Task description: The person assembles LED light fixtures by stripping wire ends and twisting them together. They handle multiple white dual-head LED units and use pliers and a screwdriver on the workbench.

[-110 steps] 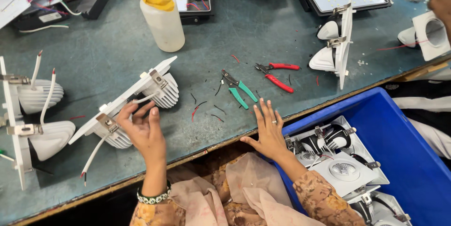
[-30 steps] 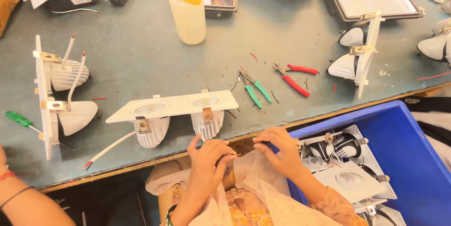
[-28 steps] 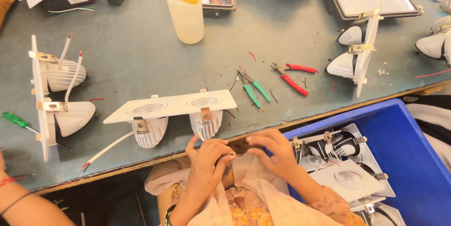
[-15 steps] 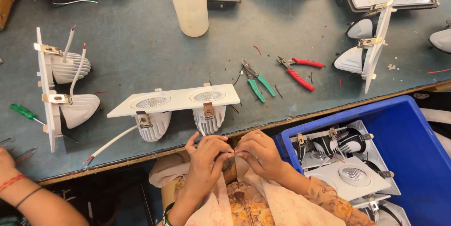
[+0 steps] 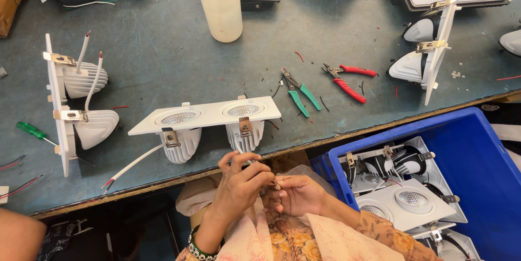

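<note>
Lower centre of the frame: I see the twin downlight fitting [image 5: 209, 117] lying on the desk [image 5: 163, 49], long axis left to right, just above both hands. My left hand [image 5: 239, 182], the nearer, and my right hand [image 5: 296, 196] meet fingertip to fingertip, fingers [image 5: 266, 177] pinched on something too small to tell. Green pliers [image 5: 298, 93] lie upper right.
</note>
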